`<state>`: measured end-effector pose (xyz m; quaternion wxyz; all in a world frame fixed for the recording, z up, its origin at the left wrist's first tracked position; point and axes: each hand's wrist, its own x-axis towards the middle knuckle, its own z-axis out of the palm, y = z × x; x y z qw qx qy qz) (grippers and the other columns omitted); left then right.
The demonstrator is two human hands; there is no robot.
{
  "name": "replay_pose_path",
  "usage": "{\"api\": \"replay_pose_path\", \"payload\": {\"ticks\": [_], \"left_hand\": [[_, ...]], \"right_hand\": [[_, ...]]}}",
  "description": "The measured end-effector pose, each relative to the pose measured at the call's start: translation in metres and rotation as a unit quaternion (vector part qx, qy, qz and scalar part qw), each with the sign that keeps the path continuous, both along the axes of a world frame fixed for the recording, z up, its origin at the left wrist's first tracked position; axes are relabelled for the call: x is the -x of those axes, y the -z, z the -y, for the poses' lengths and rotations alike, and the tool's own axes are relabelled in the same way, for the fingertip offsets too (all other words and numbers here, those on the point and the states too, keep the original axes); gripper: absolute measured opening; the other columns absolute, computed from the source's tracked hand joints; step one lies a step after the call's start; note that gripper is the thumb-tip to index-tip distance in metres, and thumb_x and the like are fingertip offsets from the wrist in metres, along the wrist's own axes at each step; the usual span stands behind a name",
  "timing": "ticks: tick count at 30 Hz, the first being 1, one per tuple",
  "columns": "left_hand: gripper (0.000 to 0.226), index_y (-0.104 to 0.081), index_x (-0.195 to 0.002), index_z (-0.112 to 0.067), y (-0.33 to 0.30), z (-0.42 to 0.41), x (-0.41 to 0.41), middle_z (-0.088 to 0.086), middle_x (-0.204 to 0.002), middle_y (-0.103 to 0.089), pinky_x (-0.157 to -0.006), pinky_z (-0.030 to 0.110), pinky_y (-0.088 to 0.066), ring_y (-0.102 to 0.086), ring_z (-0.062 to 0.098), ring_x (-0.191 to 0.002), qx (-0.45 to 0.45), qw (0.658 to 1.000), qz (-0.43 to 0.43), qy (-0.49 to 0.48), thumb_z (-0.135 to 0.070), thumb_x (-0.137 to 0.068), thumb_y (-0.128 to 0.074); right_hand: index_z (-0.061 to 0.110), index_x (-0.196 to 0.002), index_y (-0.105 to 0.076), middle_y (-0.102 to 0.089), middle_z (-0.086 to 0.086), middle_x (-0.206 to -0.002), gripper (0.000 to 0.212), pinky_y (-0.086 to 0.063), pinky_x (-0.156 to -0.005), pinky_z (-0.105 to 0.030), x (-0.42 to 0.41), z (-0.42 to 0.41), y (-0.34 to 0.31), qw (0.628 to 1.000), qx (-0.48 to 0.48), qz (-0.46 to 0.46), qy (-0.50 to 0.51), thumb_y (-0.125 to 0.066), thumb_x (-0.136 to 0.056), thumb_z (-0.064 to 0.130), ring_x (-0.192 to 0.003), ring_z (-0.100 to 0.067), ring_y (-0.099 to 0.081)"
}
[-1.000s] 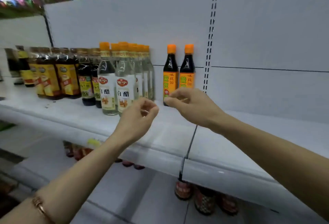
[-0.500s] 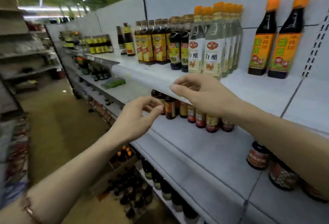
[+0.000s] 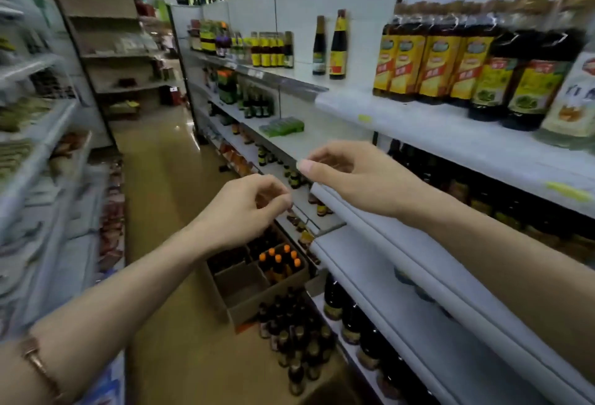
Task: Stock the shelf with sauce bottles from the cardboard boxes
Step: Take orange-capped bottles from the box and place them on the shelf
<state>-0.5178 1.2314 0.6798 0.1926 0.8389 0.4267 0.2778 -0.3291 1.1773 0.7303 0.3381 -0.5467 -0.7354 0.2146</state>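
Above the open cardboard box [image 3: 257,288] on the aisle floor, I see both hands held out in mid-air with nothing in them. My left hand [image 3: 244,211] hangs almost straight over the box, its fingers loosely curled toward the thumb around empty space. My right hand [image 3: 360,176] sits further toward the shelving than the box, just in front of the white shelf [image 3: 450,143]; its fingers are also softly bent, thumb forward, gripping nothing and touching nothing I can make out. A thin bracelet [image 3: 38,362] rings my left wrist.

Inside the box, orange-capped sauce bottles [image 3: 280,259] stand upright in the divider cells on the side nearest the shelving, while the cells on the aisle side look bare cardboard. Just in front of the box, closer to me, a cluster of dark bottles [image 3: 296,340] stands on the floor. High above the box on the white shelf, yellow-labelled dark bottles [image 3: 431,63] stand in a tight row, well apart from the box. The view is blurred, so I cannot read any label.
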Motion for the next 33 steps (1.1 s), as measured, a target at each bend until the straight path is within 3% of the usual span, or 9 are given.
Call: {"api": "replay_pose_path", "payload": {"ticks": [6,10,14,19,24,30,33], "left_hand": [[0.014,-0.062,-0.106,-0.038,0.031,-0.069,0.087,-0.019,-0.102,-0.065,-0.080,0.016,-0.048,-0.059,-0.005,-0.093,0.071,0.997,-0.007,-0.011,-0.037,-0.094,-0.055],[0.014,-0.065,-0.105,-0.036,0.061,-0.118,0.113,-0.019,-0.100,-0.067,-0.077,0.018,-0.047,-0.060,-0.004,-0.090,0.101,0.994,0.020,-0.028,-0.034,-0.095,-0.056],[0.016,-0.067,-0.107,-0.032,0.087,-0.179,0.129,-0.016,-0.100,-0.068,-0.084,0.025,-0.051,-0.062,0.002,-0.093,0.133,0.990,0.037,-0.029,-0.031,-0.095,-0.057],[0.016,-0.066,-0.108,-0.029,0.102,-0.275,0.141,-0.015,-0.102,-0.065,-0.081,0.016,-0.047,-0.061,0.002,-0.093,0.146,0.986,0.049,-0.065,-0.029,-0.095,-0.057],[0.014,-0.065,-0.108,-0.025,0.104,-0.366,0.142,-0.011,-0.101,-0.065,-0.076,0.010,-0.045,-0.061,0.005,-0.092,0.144,0.985,0.041,-0.082,-0.026,-0.095,-0.058],[0.019,-0.065,-0.111,-0.022,0.137,-0.448,0.136,-0.007,-0.106,-0.065,-0.082,0.019,-0.049,-0.061,0.007,-0.095,0.180,0.982,0.000,-0.059,-0.027,-0.095,-0.058],[0.019,-0.065,-0.111,-0.020,0.156,-0.493,0.124,-0.007,-0.104,-0.064,-0.074,0.010,-0.046,-0.061,0.008,-0.092,0.205,0.978,-0.017,-0.039,-0.025,-0.095,-0.057]], "right_hand": [[0.028,-0.107,-0.065,-0.066,0.014,-0.103,0.027,-0.048,-0.083,-0.018,0.072,-0.076,0.035,0.998,0.054,-0.018,-0.031,-0.054,-0.092,0.048,-0.095,0.003,-0.061],[0.027,-0.112,-0.064,-0.066,0.014,-0.106,0.031,-0.048,-0.087,-0.022,0.094,-0.130,0.060,0.996,0.074,-0.023,-0.032,-0.055,-0.091,0.049,-0.099,0.000,-0.060],[0.029,-0.110,-0.065,-0.066,0.015,-0.106,0.032,-0.050,-0.091,-0.026,0.108,-0.199,0.086,0.995,0.084,-0.053,-0.028,-0.055,-0.089,0.052,-0.101,0.000,-0.061],[0.030,-0.109,-0.064,-0.065,0.018,-0.102,0.031,-0.045,-0.080,-0.015,0.124,-0.301,0.109,0.994,0.088,-0.064,-0.025,-0.055,-0.089,0.052,-0.095,0.005,-0.059],[0.028,-0.115,-0.062,-0.063,0.016,-0.105,0.034,-0.045,-0.079,-0.013,0.128,-0.395,0.126,0.990,0.121,-0.073,-0.022,-0.056,-0.090,0.051,-0.098,0.004,-0.058],[0.028,-0.118,-0.061,-0.064,0.017,-0.107,0.038,-0.047,-0.083,-0.015,0.117,-0.467,0.156,0.985,0.165,-0.056,0.006,-0.056,-0.090,0.053,-0.099,0.004,-0.059],[0.026,-0.117,-0.061,-0.065,0.013,-0.108,0.036,-0.047,-0.085,-0.018,0.103,-0.495,0.172,0.979,0.185,-0.066,0.049,-0.056,-0.091,0.050,-0.102,-0.002,-0.060]]}}
